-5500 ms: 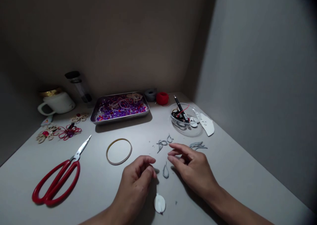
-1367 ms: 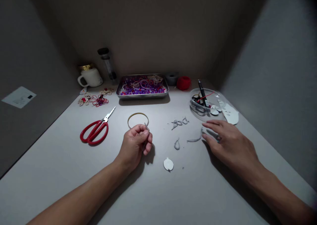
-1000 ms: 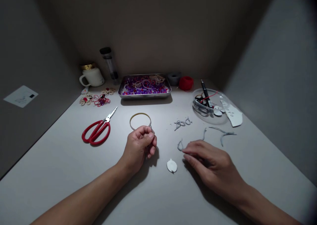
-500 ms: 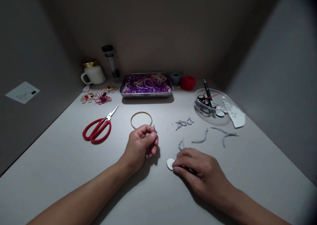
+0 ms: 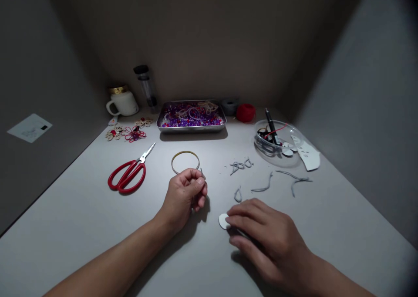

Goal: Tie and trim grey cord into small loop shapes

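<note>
White disc (image 5: 223, 221): small, flat, oval, matte, lying on the grey table (image 5: 81, 210) under the fingertips of the right hand (image 5: 264, 236), pressed flat, fingers extended. Left hand (image 5: 184, 194) curled shut, pinching a thin grey cord (image 5: 202, 172). Nearby: limp cord scraps (image 5: 261, 188), thin yellowish ring (image 5: 185, 162), glossy red-handled scissors (image 5: 129, 175).

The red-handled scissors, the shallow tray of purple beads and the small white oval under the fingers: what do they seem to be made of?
Red-handled scissors: bright blades look like steel; the glossy handles look like plastic or a coating.
Shallow tray of purple beads: shiny silvery rim suggests metal.
Small white oval, touched by the right hand: flat and matte, perhaps paper or felt; too small to tell.
</note>
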`<state>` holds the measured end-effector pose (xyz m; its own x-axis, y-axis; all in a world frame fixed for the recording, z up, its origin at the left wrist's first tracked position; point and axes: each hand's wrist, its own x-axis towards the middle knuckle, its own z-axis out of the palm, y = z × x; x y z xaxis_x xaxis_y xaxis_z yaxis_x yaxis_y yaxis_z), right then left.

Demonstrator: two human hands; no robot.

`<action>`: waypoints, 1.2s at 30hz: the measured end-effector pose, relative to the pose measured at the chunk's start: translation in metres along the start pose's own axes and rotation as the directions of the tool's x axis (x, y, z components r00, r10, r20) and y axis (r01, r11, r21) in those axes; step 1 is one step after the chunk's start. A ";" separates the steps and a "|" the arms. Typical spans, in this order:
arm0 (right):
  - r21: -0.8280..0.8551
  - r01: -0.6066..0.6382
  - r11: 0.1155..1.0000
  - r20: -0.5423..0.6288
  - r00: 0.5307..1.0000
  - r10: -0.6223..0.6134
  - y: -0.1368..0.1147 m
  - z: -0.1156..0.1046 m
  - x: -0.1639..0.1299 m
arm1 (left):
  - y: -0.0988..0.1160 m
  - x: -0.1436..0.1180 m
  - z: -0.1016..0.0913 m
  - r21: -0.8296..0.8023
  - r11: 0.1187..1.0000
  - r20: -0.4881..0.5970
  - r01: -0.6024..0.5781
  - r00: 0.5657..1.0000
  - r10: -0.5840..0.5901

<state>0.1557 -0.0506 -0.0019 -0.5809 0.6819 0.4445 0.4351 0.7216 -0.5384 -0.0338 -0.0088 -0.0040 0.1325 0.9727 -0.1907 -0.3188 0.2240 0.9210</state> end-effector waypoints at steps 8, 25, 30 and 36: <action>0.123 0.057 0.991 0.137 0.988 -0.074 -0.006 0.004 0.002 | 0.001 -0.001 0.001 0.050 0.999 0.007 -0.008 1.000 0.008; 0.781 -0.601 0.172 0.300 0.602 0.740 0.006 0.017 0.030 | -0.002 -0.024 0.024 0.311 0.919 -0.035 0.242 0.969 -0.243; 0.769 -0.606 0.203 0.272 0.597 0.755 0.005 0.019 0.035 | -0.003 -0.024 0.026 0.350 0.911 -0.046 0.219 0.975 -0.217; 0.849 -0.520 0.097 0.313 0.642 0.700 0.010 0.016 0.030 | -0.004 -0.022 0.025 0.441 0.886 0.043 0.141 0.983 -0.178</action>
<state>0.1311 -0.0248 -0.0054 -0.2829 0.9057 -0.3157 -0.2399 -0.3855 -0.8910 -0.0123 -0.0330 0.0050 0.2277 0.9138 -0.3364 0.1498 0.3085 0.9394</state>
